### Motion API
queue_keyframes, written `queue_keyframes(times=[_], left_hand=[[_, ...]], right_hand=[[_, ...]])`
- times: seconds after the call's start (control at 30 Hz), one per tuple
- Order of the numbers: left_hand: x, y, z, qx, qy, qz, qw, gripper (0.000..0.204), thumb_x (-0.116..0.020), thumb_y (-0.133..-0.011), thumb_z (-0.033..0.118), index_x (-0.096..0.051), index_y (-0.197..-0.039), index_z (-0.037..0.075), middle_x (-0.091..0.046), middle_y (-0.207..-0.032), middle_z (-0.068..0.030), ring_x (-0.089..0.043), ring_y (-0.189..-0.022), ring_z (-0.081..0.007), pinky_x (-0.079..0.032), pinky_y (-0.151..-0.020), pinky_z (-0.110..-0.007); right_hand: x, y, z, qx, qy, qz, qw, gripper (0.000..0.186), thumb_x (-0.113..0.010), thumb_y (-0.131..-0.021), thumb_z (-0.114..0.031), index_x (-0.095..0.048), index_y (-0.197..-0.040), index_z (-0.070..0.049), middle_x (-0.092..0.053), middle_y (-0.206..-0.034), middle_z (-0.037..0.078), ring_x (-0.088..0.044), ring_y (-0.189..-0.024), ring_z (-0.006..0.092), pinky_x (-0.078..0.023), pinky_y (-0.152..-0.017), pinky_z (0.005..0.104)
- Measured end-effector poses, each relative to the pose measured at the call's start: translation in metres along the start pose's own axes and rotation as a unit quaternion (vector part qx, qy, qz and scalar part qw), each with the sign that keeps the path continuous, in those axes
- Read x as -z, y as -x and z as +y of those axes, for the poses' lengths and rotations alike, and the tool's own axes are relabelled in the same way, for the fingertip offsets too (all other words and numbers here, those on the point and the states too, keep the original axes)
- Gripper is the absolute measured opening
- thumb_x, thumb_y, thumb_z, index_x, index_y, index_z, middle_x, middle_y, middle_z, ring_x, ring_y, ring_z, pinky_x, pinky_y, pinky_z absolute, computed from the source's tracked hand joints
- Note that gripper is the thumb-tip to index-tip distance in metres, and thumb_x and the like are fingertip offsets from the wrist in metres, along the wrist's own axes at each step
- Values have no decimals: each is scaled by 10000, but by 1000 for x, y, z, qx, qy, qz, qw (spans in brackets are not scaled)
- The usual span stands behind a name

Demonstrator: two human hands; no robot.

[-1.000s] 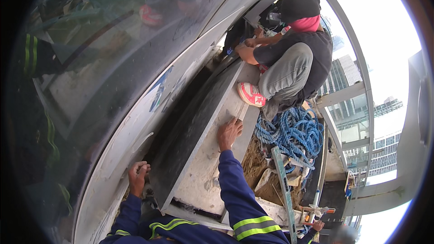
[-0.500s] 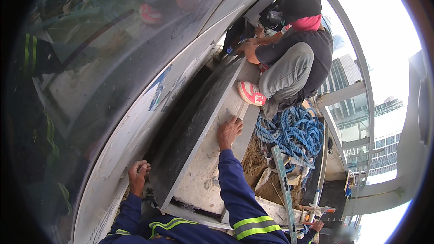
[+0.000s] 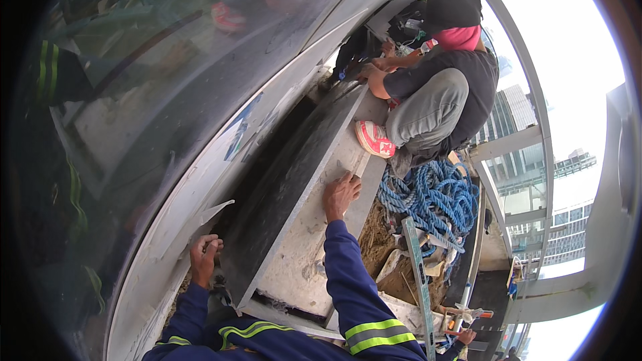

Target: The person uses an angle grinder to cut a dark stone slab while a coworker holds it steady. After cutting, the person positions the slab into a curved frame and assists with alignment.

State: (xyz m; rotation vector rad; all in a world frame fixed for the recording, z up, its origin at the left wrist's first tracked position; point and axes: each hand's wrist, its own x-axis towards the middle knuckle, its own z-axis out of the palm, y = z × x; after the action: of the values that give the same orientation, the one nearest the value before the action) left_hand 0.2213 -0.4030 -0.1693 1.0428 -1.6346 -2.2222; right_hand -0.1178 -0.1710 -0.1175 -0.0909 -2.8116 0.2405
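Note:
My left hand (image 3: 204,259) is beside the white wall panel, its fingers curled and thumb pressed in. A thin pale flap (image 3: 212,214) sticks out from the panel just above these fingers. Whether they pinch its edge is hidden. My right hand (image 3: 342,195) rests on the dusty grey ledge (image 3: 304,234), fingers curled under, with nothing visible in them. Between my hands stands a long dark board (image 3: 274,190) with a pale top edge, running away from me along the ledge.
A crouching person (image 3: 435,100) works at the ledge's far end, hands low near the wall. Tangled blue rope (image 3: 431,197) lies right of the ledge, with a metal level-like bar (image 3: 419,281) nearer. Another person's hand (image 3: 466,336) shows at lower right. Curved glass (image 3: 134,127) rises at left.
The pale flap now stands out from the wall panel above my left hand; it did not show before. Both my hands keep nearly the same places. The view has shifted slightly.

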Motion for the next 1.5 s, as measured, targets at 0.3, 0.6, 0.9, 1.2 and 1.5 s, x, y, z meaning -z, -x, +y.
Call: queue_keyframes(times=[0.3,0.6,0.9,1.2,1.5], left_hand=[[3,-1,-7,3,9,2,1000,366,-614,-962,288,-657,-1180,-4,-727,-1028,-106,-708,-914,-177,-544,-763,-294],[2,0,-5,4,20,5,1000,374,-617,-963,291,-649,-1182,-10,-724,-1029,-105,-703,-915,-180,-548,-769,-301],[4,0,-2,11,18,11,1000,369,-613,-970,295,-644,-1185,-3,-713,-1053,-112,-696,-930,-178,-554,-792,-308],[4,3,-2,13,15,18,1000,362,-609,-970,275,-644,-1177,-20,-711,-1041,-119,-697,-914,-178,-560,-791,-307],[3,2,-5,18,20,30,999,353,-601,-975,266,-643,-1181,-18,-710,-1034,-114,-700,-911,-181,-560,-788,-301]], right_hand=[[-8,-1,4,6,6,10,1000,304,-531,-917,-162,-526,-1184,-17,-474,-1211,220,-451,-1182,416,-360,-1001,550],[-6,-1,5,7,14,1,1000,346,-556,-885,-182,-520,-1190,-24,-468,-1191,197,-456,-1164,394,-358,-1001,525],[-5,1,4,7,8,14,1000,347,-545,-895,-163,-517,-1212,-25,-471,-1224,204,-451,-1182,394,-353,-1011,532],[-2,1,-1,-5,-8,-3,1000,339,-535,-906,-142,-531,-1218,-9,-476,-1256,218,-447,-1213,412,-351,-1027,556],[-3,-1,-1,-11,-4,-5,1000,342,-537,-910,-141,-532,-1224,-8,-478,-1259,223,-446,-1221,416,-351,-1034,564]])
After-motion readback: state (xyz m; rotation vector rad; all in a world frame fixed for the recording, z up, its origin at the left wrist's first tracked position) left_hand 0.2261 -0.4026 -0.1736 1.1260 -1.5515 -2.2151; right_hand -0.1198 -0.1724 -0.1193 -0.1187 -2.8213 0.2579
